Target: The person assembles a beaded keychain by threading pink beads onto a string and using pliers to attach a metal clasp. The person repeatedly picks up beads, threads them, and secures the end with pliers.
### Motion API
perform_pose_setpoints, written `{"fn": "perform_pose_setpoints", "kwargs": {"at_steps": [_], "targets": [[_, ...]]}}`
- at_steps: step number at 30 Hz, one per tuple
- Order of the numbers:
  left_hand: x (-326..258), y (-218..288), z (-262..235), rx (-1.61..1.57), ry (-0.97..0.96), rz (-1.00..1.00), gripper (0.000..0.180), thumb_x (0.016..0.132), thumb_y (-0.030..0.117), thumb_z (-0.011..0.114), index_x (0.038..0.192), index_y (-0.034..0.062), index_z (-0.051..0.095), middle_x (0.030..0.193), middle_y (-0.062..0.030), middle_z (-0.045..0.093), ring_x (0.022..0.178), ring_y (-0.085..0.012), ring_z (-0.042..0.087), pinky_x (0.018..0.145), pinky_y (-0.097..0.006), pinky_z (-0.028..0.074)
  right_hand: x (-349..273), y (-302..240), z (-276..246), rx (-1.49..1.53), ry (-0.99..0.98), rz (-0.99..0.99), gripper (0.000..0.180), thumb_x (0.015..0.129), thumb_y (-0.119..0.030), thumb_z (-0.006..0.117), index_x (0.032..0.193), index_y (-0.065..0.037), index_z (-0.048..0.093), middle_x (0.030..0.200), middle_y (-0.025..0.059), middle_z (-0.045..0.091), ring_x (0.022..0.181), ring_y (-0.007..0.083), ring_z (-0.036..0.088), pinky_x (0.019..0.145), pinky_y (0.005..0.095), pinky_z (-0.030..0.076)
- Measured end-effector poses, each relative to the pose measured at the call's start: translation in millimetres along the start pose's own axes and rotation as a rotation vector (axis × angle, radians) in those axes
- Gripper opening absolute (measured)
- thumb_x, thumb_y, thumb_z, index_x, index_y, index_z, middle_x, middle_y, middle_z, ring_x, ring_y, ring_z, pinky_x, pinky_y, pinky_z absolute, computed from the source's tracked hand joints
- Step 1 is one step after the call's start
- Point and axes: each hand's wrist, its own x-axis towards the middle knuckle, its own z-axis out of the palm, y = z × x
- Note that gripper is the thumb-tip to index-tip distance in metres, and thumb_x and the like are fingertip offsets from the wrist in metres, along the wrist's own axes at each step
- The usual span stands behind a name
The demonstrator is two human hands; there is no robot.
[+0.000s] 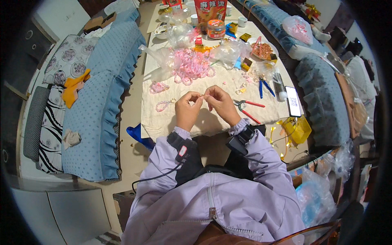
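My left hand (188, 109) and my right hand (221, 105) meet over the near part of the cloth-covered table (159, 122), thumbs and forefingers pinched together. Between their fingertips is a tiny gold-coloured piece, too small to name. Left of my left hand lies a pink beaded bracelet (163, 105) with a gold-coloured ring at its end. Farther back sit a small pink beaded bundle (158, 87) and a large heap of pink beaded strands (190, 65). Just right of my right hand, red-handled pliers (249, 109) lie spread, and blue-handled pliers (266, 87) lie beyond them.
A phone (293, 102) with a lit screen lies at the table's right edge beside a dark tube (280, 83). Plastic bags (226, 53), a lidded jar (216, 29) and a plate of reddish-brown nuts or snacks (261, 50) fill the back. Blue-covered sofas (110, 81) flank the table.
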Motion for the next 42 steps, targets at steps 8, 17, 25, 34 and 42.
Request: {"fn": "perform_pose_setpoints", "kwargs": {"at_steps": [8, 17, 25, 34, 42], "targets": [[-3, -20, 4, 0.143, 0.021, 0.061, 0.010, 0.088, 0.008, 0.072, 0.093, -0.0006, 0.070, 0.082, -0.0029, 0.070, 0.075, -0.0082, 0.063, 0.065, -0.023, 0.048, -2, 17, 2, -0.108, 0.021, 0.073, 0.011, 0.098, -0.014, 0.061, 0.102, -0.004, 0.060, 0.079, -0.0003, 0.057, 0.064, 0.0062, 0.054, 0.055, 0.0235, 0.045], [-8, -36, 14, -0.447, -0.047, -0.461, 0.014, 0.093, 0.010, 0.068, 0.102, 0.0001, 0.065, 0.085, -0.0022, 0.067, 0.074, -0.0097, 0.063, 0.062, -0.023, 0.048, -8, 36, 9, -0.316, 0.113, -0.111, 0.014, 0.100, -0.016, 0.060, 0.102, -0.002, 0.059, 0.079, 0.0065, 0.060, 0.064, 0.0109, 0.056, 0.059, 0.0276, 0.048], [-5, -33, 8, -0.292, -0.060, -0.342, 0.013, 0.092, 0.009, 0.068, 0.099, -0.0016, 0.067, 0.084, -0.0028, 0.068, 0.074, -0.0075, 0.061, 0.067, -0.022, 0.049, -2, 38, 9, -0.179, 0.096, 0.060, 0.016, 0.101, -0.018, 0.059, 0.100, -0.002, 0.060, 0.070, 0.0033, 0.059, 0.059, 0.0092, 0.054, 0.053, 0.0272, 0.045], [-6, -41, 5, -0.347, -0.100, -0.302, 0.012, 0.093, 0.010, 0.068, 0.100, -0.0005, 0.067, 0.083, -0.0002, 0.065, 0.070, -0.0051, 0.056, 0.062, -0.021, 0.044, -2, 29, 8, -0.138, 0.071, 0.190, 0.020, 0.101, -0.020, 0.059, 0.097, -0.001, 0.062, 0.072, 0.0000, 0.058, 0.060, 0.0066, 0.053, 0.054, 0.0231, 0.043], [-8, -41, 3, -0.126, -0.080, -0.208, 0.012, 0.092, 0.008, 0.069, 0.100, -0.0004, 0.068, 0.084, -0.0010, 0.067, 0.075, -0.0054, 0.057, 0.067, -0.022, 0.047, 1, 29, 4, 0.015, 0.007, 0.354, 0.027, 0.101, -0.025, 0.058, 0.094, 0.000, 0.063, 0.073, 0.0022, 0.061, 0.059, 0.0092, 0.057, 0.052, 0.0246, 0.046]]}}
